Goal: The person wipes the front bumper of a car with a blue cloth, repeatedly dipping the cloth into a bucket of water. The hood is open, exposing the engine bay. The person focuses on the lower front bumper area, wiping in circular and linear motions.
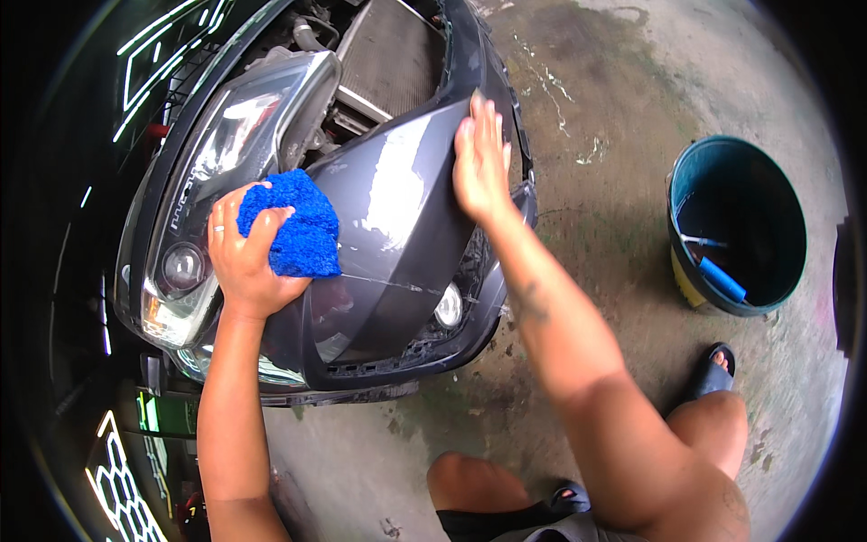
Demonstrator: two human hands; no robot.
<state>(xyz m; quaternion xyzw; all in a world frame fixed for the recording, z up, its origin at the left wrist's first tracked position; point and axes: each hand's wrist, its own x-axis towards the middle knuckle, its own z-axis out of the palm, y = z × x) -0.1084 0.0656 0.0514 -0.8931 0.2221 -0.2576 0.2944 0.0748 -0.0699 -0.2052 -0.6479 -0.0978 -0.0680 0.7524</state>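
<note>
Holding left hand (246,266), fingers clamped on blue cloth (296,226), at gray bumper (406,248); resting right hand (483,172) there, fingers nearly together; apparently mid-wipe; cannot tell wiped from unwiped.

Flr (623,244) = grey concrete, rough & worn, w/ brownish, damp-looking areas nr the middle & paler grey toward upper R. Thin white marks (591,152) upper ctr, plus small dk spots (768,462) lower R. Directly on flr: 1 dk teal bucket (706,167), R side, upright, w/ yellow patch (688,282) on its outer wall. Also 2 dk open-toe sandals (712,384), worn: 1 just below bucket, 1 nr bottom edge of view, partly hidden.
</note>
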